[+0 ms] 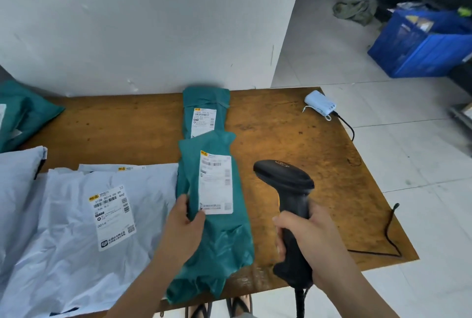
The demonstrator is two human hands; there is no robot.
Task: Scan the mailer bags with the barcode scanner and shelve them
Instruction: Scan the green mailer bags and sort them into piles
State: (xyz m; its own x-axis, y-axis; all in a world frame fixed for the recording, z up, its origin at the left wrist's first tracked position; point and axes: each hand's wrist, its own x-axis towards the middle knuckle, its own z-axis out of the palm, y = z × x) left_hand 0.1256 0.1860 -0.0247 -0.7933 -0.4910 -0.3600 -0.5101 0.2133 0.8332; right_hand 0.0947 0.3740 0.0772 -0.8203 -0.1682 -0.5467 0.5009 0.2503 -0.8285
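Observation:
My left hand (182, 228) grips a teal mailer bag (219, 243) at its left edge, thumb on the corner of its white shipping label (215, 182), label side up over the wooden table (293, 139). My right hand (309, 241) holds a black barcode scanner (288, 190) by the handle, just right of the bag, head pointing away and to the left. A second teal mailer (205, 111) lies behind the held one, against the wall. White-grey mailers (76, 228) with labels are piled at the left.
Another teal mailer (23, 116) sits at the far left. A pale blue power bank (319, 103) with a black cable lies on the table's far right corner. A blue crate (421, 44) stands on the tiled floor at right. The white wall (153, 24) borders the table's back.

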